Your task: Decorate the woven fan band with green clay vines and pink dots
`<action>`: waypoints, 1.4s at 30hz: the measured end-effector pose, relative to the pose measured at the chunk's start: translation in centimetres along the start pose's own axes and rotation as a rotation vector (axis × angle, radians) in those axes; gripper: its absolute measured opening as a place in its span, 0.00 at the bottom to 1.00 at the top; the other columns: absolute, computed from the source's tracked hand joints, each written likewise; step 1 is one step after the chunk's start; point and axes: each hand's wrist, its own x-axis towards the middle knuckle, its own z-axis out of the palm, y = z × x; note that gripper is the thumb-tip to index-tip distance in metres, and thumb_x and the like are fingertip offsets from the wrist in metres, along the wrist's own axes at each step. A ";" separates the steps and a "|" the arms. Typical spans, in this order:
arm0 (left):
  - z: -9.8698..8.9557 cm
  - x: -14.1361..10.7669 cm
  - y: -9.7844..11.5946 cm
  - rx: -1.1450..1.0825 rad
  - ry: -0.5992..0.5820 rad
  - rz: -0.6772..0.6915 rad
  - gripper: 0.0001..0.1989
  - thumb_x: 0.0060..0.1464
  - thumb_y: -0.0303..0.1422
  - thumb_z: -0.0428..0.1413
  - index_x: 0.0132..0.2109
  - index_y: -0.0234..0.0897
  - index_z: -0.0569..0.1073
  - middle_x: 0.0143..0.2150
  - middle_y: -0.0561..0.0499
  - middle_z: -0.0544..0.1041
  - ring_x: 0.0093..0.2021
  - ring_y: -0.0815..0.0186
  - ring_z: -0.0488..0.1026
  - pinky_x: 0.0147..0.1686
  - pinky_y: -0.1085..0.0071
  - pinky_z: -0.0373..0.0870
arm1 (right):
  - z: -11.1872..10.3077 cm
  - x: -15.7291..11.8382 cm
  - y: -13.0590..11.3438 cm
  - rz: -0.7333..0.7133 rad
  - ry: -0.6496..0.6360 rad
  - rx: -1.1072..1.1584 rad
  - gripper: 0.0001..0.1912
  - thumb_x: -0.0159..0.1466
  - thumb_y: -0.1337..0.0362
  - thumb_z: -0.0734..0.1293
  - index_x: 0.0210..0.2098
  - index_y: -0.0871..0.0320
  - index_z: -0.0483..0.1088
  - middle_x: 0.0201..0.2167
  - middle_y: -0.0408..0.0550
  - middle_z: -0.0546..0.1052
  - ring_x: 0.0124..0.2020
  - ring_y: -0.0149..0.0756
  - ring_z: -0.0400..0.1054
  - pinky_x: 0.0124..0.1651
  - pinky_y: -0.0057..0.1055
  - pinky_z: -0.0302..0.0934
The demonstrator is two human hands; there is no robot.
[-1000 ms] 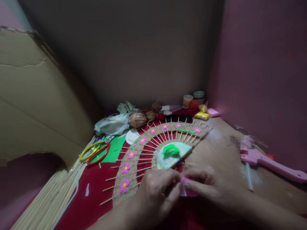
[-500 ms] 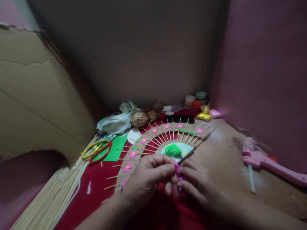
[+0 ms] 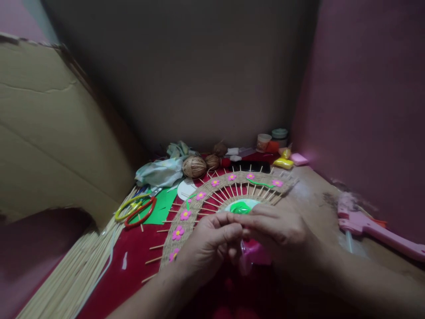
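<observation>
The pink packet (image 3: 257,253) sits low under my right hand (image 3: 282,228); its clear wrap hangs toward my left hand (image 3: 212,239) and the pink bulk runs back beneath the right palm. Much of it is hidden, so I can't read its long axis. My hands are together, fingertips meeting; I can't tell whether anything is pinched between them, or how firmly the packet is gripped.

Just past them lies the woven fan (image 3: 223,180), its curve bulging away and to the left, its long span running from near left to far right. My hands and left forearm cover part of it. A green lump (image 3: 240,208) sits at its centre, just beyond my fingertips.

Scissors (image 3: 136,212) lie left of the fan, twine balls (image 3: 194,167) and a phone (image 3: 250,166) behind it, a pink glue gun (image 3: 357,222) off right.

A grey wall (image 3: 186,66) closes the back, a pink wall (image 3: 372,110) the right, cardboard (image 3: 40,119) the left. Red cloth (image 3: 114,283) stretches between the sticks (image 3: 66,274) and the fan; brown surface (image 3: 318,208) spans from fan to glue gun.
</observation>
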 end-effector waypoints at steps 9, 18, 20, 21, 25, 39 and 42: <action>-0.4 0.1 0.5 -0.014 0.000 0.022 0.06 0.55 0.31 0.57 0.37 0.30 0.73 0.25 0.54 0.70 0.18 0.79 0.64 0.20 0.81 0.59 | 0.8 0.3 0.6 0.541 0.067 0.521 0.13 0.65 0.62 0.59 0.45 0.56 0.70 0.32 0.46 0.75 0.34 0.33 0.70 0.36 0.32 0.65; 0.6 -0.2 0.5 0.240 0.040 0.025 0.07 0.55 0.32 0.56 0.34 0.31 0.71 0.26 0.53 0.71 0.21 0.77 0.63 0.21 0.79 0.58 | 0.8 0.2 0.6 0.757 0.080 0.893 0.18 0.62 0.53 0.64 0.23 0.58 0.66 0.18 0.41 0.70 0.19 0.27 0.62 0.23 0.25 0.57; 1.0 -0.4 0.7 0.296 0.053 0.020 0.06 0.55 0.32 0.56 0.35 0.32 0.71 0.26 0.54 0.70 0.21 0.77 0.62 0.23 0.79 0.59 | 0.9 0.1 0.8 0.772 0.134 0.996 0.16 0.59 0.54 0.68 0.22 0.59 0.66 0.17 0.39 0.69 0.18 0.25 0.60 0.21 0.23 0.54; 1.3 -0.6 0.8 0.324 0.062 0.026 0.06 0.55 0.32 0.56 0.35 0.32 0.71 0.26 0.54 0.69 0.22 0.77 0.62 0.23 0.79 0.59 | 1.0 0.1 0.9 0.770 0.160 1.053 0.14 0.56 0.56 0.70 0.23 0.59 0.66 0.17 0.38 0.69 0.18 0.24 0.60 0.21 0.23 0.54; 1.9 -0.9 1.1 0.389 0.101 0.091 0.04 0.55 0.30 0.57 0.35 0.32 0.72 0.27 0.54 0.70 0.24 0.76 0.62 0.25 0.79 0.59 | 1.5 -0.2 1.5 0.784 0.186 1.209 0.12 0.51 0.61 0.74 0.29 0.58 0.69 0.21 0.39 0.72 0.22 0.27 0.64 0.27 0.27 0.59; 3.2 -0.2 3.0 0.530 0.099 0.188 0.03 0.55 0.27 0.54 0.34 0.33 0.71 0.23 0.55 0.72 0.21 0.75 0.66 0.21 0.79 0.61 | 2.0 -0.7 2.1 0.806 0.128 1.299 0.11 0.54 0.59 0.72 0.31 0.59 0.71 0.22 0.42 0.72 0.24 0.29 0.64 0.29 0.29 0.58; 3.1 0.7 3.0 0.553 0.032 0.175 0.03 0.56 0.27 0.53 0.38 0.34 0.71 0.27 0.52 0.75 0.26 0.72 0.70 0.26 0.77 0.65 | 2.0 -0.8 2.6 0.789 0.114 1.267 0.16 0.59 0.53 0.67 0.26 0.60 0.69 0.19 0.42 0.69 0.21 0.28 0.62 0.27 0.28 0.57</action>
